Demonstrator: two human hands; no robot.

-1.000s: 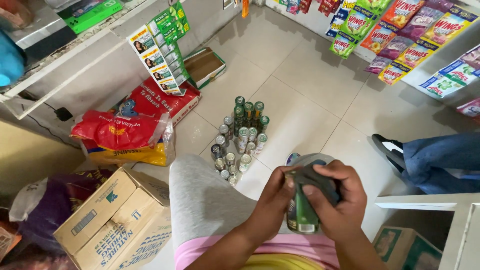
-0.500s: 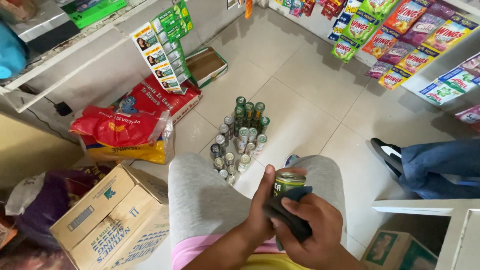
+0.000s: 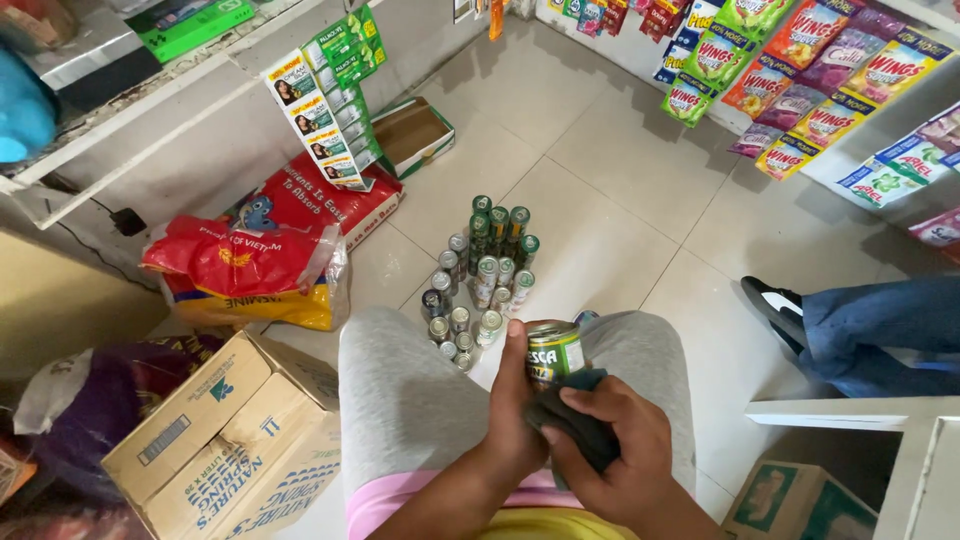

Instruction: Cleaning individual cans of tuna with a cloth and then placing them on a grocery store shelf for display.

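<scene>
The left hand (image 3: 515, 415) is wrapped around the side of a can (image 3: 553, 352), fingers curled on its wall, while the right hand (image 3: 610, 450) pinches a dark cloth (image 3: 570, 420) and presses it against the can's lower half. The can stands upright over the person's lap, between grey-trousered knees (image 3: 420, 390), at about 6 o'clock in the view.

It is a small round tin with a green and yellow label and a plain metal lid. It looks stiff and hard, likely fairly weighty for its size if full, and smooth enough to slip in a loose grip; the best hold seems to be around the label band at mid-height, not by the rims.

On the tiled floor (image 3: 600, 170), at 12 o'clock from the hands, stands a tight cluster of similar cans (image 3: 480, 280). At 9 to 10 o'clock lie red and yellow sacks (image 3: 250, 270), with cardboard boxes (image 3: 210, 430) at 8 o'clock. Hanging sachet strips (image 3: 330, 100) drop from a shelf at 11 o'clock, and packets (image 3: 800, 70) line the wall at 1 to 2 o'clock. Another person's jeans leg and shoe (image 3: 850, 325) reach in at 3 o'clock
</scene>
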